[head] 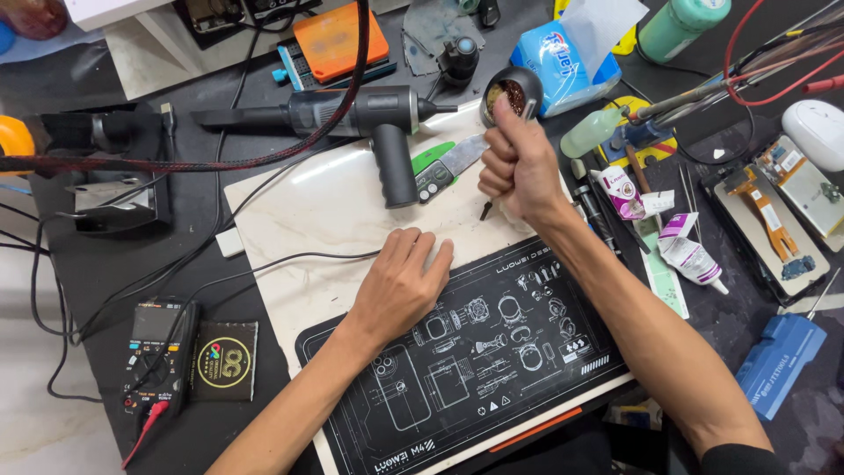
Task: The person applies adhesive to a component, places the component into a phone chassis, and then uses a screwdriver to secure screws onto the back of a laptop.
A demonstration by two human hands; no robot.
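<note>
My right hand (519,167) is closed in a fist around a thin dark tool whose tip (485,211) pokes out below, pointing down at the pale stone slab (334,211). The thumb rests up near a round black holder of brass wool (512,92). My left hand (403,286) lies flat, palm down, fingers together, on the slab at the upper edge of a black work mat with white line drawings (492,352). It holds nothing.
A dark pistol-shaped blower (369,119) lies across the slab's top. A green-handled knife (444,163) sits beside it. A multimeter (158,352) lies at left; glue tubes (690,255), phone parts (774,220) and a blue case (778,361) crowd the right. Cables cross the left side.
</note>
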